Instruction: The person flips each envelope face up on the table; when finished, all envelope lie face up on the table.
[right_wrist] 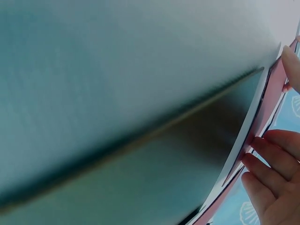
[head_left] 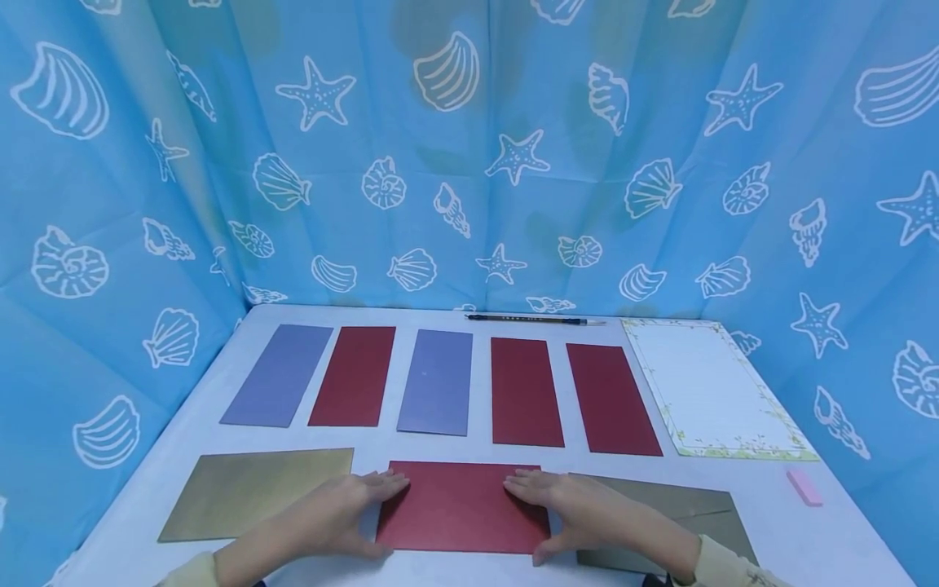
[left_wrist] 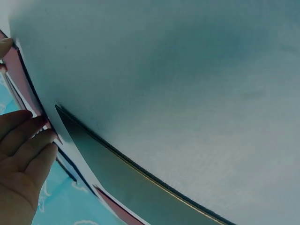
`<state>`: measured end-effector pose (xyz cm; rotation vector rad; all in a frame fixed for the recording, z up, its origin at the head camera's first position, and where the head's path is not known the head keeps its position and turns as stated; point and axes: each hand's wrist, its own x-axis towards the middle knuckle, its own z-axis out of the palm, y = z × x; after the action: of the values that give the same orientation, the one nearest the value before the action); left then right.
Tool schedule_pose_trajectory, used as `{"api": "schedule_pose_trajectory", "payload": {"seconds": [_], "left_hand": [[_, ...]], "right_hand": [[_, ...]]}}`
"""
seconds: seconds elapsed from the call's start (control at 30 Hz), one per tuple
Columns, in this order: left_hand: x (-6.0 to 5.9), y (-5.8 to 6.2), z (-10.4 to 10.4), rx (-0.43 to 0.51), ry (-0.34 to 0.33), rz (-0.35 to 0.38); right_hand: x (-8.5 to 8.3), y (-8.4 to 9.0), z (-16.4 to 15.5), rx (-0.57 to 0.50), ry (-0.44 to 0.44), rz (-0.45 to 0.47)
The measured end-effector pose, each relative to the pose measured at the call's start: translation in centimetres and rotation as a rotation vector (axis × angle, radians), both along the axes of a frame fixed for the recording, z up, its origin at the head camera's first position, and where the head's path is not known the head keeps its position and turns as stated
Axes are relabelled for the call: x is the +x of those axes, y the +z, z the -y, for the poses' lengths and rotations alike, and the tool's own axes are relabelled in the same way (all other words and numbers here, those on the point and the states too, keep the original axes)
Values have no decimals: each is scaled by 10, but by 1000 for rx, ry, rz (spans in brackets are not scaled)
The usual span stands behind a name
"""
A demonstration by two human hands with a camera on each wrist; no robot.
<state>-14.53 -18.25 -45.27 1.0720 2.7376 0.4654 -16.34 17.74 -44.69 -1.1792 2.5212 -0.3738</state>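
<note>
A dark red card (head_left: pixel 458 505) lies flat at the front middle of the white table (head_left: pixel 814 542). My left hand (head_left: pixel 345 509) rests on its left edge, fingers straight on top and thumb at the near corner. My right hand (head_left: pixel 579 509) rests the same way on its right edge. In the left wrist view the left hand (left_wrist: pixel 23 154) has straight fingers touching the red card (left_wrist: pixel 21 79). The right wrist view shows the right hand (right_wrist: pixel 272 173) with straight fingers against the card's edge (right_wrist: pixel 272 93).
A gold envelope (head_left: pixel 249 489) lies left of the card and another (head_left: pixel 689 514) partly under my right hand. Behind them runs a row of blue (head_left: pixel 279 373) and red cards (head_left: pixel 524 390). Bordered writing paper (head_left: pixel 707 387), a brush pen (head_left: pixel 535 319) and a pink eraser (head_left: pixel 804 487) are at the right.
</note>
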Motion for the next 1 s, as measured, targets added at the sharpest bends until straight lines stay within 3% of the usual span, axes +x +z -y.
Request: {"api": "schedule_pose_trajectory", "payload": {"seconds": [0.33,0.57,0.87,1.0], "left_hand": [[1,-1,2,18,-56,-107],[2,5,7,44,-30,-47],[8,14,10,89,-15,-33],[9,19,10,165,-60,-97]], "right_hand": [[7,7,-3,-2,30,-51],[10,15,-8,-85,40,-128],[5,16,-10,-191,60,-174],[3,19,-10,-226,46,-172]]}}
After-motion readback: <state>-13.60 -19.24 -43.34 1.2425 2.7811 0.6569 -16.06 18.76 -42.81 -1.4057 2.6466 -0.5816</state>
